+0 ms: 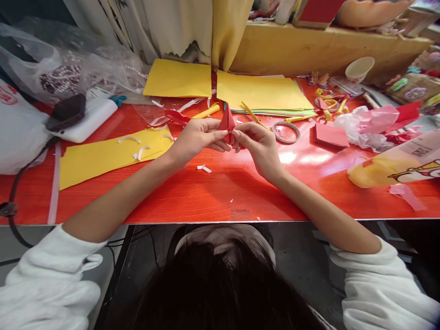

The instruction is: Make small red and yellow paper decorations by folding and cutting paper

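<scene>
A folded piece of red paper (227,120) with a pointed top is held up over the red table, between both hands. My left hand (206,135) pinches its left side and lower part with thumb and fingers. On the other side, my right hand (256,142) grips the lower right edge between thumb and fingertips. The paper's lower end is partly hidden by the fingers. Just behind the hands lie a rolled yellow paper piece (206,111) and a narrow yellow strip (253,114). A roll of tape (286,132) rests close to my right hand.
Yellow paper sheets (177,78) lie at the back, with another stack (261,89) beside them. Yellow paper (103,153) with white scraps is at left, near a power bank (87,120). Right are red paper squares (330,136), a drink cup (385,167) and a paper cup (359,69).
</scene>
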Available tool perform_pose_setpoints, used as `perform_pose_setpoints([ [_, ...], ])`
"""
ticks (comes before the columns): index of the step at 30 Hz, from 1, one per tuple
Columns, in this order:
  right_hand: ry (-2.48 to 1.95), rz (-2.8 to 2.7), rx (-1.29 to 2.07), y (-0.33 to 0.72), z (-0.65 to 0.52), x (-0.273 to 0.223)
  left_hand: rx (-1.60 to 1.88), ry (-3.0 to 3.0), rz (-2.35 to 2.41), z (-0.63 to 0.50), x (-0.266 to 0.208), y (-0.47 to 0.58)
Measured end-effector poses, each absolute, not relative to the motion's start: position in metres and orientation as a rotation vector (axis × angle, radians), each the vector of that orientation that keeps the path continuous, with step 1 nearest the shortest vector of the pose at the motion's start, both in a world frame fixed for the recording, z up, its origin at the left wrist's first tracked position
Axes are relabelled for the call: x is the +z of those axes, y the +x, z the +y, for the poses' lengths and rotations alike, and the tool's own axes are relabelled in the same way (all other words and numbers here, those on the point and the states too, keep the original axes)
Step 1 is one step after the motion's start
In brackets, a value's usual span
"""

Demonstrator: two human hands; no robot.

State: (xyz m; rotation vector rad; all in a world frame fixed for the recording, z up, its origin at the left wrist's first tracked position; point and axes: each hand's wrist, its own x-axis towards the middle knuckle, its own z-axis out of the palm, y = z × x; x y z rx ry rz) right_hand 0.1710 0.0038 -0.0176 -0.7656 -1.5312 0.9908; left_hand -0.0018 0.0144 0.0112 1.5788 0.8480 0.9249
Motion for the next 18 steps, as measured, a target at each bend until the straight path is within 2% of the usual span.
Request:
perform_pose_setpoints([
  [18, -0.858, -1.527, 1.016, 0.1718, 0.0066, -0.0202, 0.959, 1.517, 0.868, 0.0065, 0.0118, 0.0047],
])
